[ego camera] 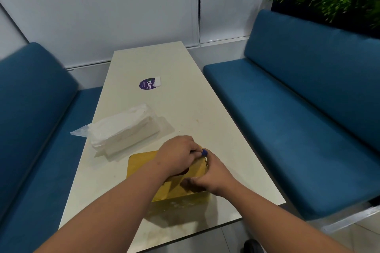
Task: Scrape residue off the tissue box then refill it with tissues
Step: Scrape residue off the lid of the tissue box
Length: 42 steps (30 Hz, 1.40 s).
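I observed the box (144,163), yellow, lying on the tabletop (185,109) at the 6 o'clock end, near the edge. The left hand (176,155) lay over its top, fingers curled around a small tool (204,152) with a blue part; that grip was closed on the tool. The right hand (213,176) clasped the box's 3 o'clock side, thumb on top, grip closed on the box. The tissues (123,129), in a clear wrapper, lay at 10 o'clock of the box, just beside it. A purple sticker (146,84) sat toward 12 o'clock, well apart. Blue benches (287,109) flanked the tabletop.
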Available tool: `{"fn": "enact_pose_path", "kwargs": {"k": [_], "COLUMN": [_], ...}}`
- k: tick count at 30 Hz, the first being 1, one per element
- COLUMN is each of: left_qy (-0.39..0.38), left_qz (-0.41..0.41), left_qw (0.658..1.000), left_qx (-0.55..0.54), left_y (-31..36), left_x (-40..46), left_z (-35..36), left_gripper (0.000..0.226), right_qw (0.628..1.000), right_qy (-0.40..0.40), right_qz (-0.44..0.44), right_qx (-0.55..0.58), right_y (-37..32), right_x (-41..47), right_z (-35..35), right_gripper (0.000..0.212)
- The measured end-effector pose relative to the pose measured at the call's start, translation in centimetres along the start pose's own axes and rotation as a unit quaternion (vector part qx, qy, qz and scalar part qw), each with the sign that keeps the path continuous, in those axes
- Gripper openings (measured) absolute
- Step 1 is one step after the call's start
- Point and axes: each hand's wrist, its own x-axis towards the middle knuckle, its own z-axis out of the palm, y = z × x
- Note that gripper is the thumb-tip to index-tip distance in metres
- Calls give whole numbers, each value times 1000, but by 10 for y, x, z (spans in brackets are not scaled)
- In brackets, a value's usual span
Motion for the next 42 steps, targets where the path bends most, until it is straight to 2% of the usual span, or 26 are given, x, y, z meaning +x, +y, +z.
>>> {"fn": "enact_pose_path", "kwargs": {"k": [3, 5, 8, 9, 11, 14, 16, 17, 19, 21, 23, 25, 27, 28, 29, 30, 31, 32, 33, 34, 35, 38, 40, 42], "left_qy": [44, 27, -11, -10, 16, 64, 119, 154, 212, 217, 194, 169, 144, 130, 121, 119, 120, 121, 116, 96, 61, -38, -57, -58], "left_qz": [-53, -30, 23, 19, -20, -121, -203, -242, -295, -332, -349, -348, -335, -320, -307, -299, -291, -273, -241, -201, -168, -128, -121, -121], "left_qw": [998, 999, 1000, 1000, 1000, 990, 971, 950, 884, 789, 699, 648, 632, 638, 659, 712, 795, 884, 944, 973, 984, 990, 986, 984], "left_qx": [12, 5, 4, 7, 11, 23, -53, -122, -294, -468, -594, -656, -684, -688, -675, -624, -518, -359, -191, -68, -4, 54, 98, 113], "left_y": [-7, -4, 4, 2, -6, -21, -24, -22, -12, 1, 11, 17, 19, 19, 16, 12, 4, -6, -16, -24, -31, -41, -43, -44], "left_x": [4, 2, -5, -4, -2, 0, 0, 0, 0, 1, -2, -7, -15, -18, -22, -27, -33, -41, -49, -56, -63, -76, -77, -77], "left_z": [-3, 2, 9, 8, 4, -9, -19, -25, -34, -42, -49, -54, -54, -52, -50, -47, -42, -38, -32, -25, -17, 7, 17, 21], "left_gripper": [28, 27, 26, 26, 26, 23, 18, 14, 7, 6, 9, 12, 12, 10, 8, 11, 19, 29, 41, 55, 69, 106, 121, 125], "right_qw": [1000, 1000, 1000, 1000, 1000, 999, 998, 998, 994, 989, 980, 962, 953, 951, 950, 949, 948, 947, 947, 948, 950, 953, 938, 919], "right_qy": [-3, -1, 4, 3, 0, -8, 9, 33, 82, 90, 73, 45, 22, 16, 14, 17, 24, 33, 38, 36, 31, 9, -4, 12], "right_qz": [-1, -5, -13, -12, -1, 10, 11, 1, -53, -112, -161, -191, -183, -177, -174, -170, -164, -157, -149, -143, -141, -153, -162, -154], "right_qx": [-13, -14, 4, 5, -1, -37, -59, -57, -39, -30, -90, -190, -242, -252, -260, -266, -272, -278, -283, -283, -276, -261, -307, -364], "right_y": [-1, -1, 0, -1, -1, -3, -11, -18, -40, -67, -90, -103, -106, -103, -100, -95, -89, -82, -74, -66, -59, -46, -40, -34], "right_x": [0, 0, 0, 0, 0, -3, -4, -3, 1, 6, 11, 12, 13, 13, 13, 13, 13, 13, 12, 11, 10, 9, 11, 14], "right_z": [0, 0, 1, 0, -1, -5, -8, -10, -13, -18, -26, -35, -42, -43, -44, -44, -45, -46, -47, -47, -46, -30, -16, -6], "right_gripper": [101, 94, 71, 72, 88, 112, 120, 114, 90, 76, 65, 55, 48, 46, 45, 44, 44, 43, 44, 45, 47, 50, 49, 49]}}
